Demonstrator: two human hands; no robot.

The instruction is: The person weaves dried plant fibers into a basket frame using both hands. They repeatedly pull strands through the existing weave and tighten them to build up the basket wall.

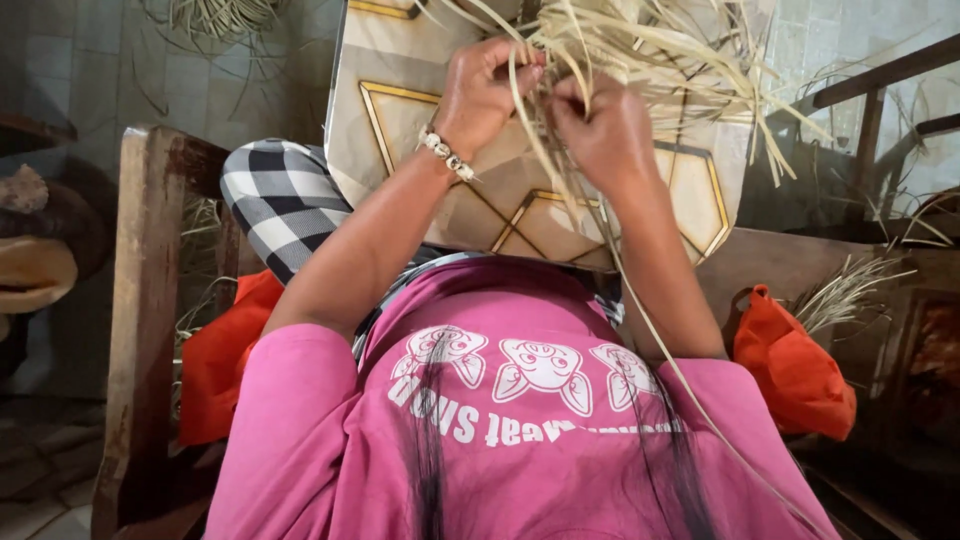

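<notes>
Both hands work at a bundle of pale straw strips (640, 50) held over a tan board with gold lines (400, 110), which rests on the person's lap. The left hand (480, 95) is above the board's upper middle, its fingers curled tight around 1 or 2 strips, pinching them near the fingertips. A beaded bracelet (446, 153) sits on that wrist, just over the board. The right hand (605, 130) is touching the left one, beside it toward the board's right half, its fingers closed on more strips; how many it holds cannot be told, since the strands cross over each other. From the hands the strips fan out past the board's top and right edge, and 1 long strip (680, 375) trails down off the board's lower edge across the pink shirt (540, 440).

Left of the board lies black-and-white checked cloth (285, 200), and beyond it a wooden chair arm (145, 300). Orange fabric (215, 360) shows below the board on the left, and an orange bag (795, 370) below its right corner, with more loose straw (845, 290) just beside the bag.
</notes>
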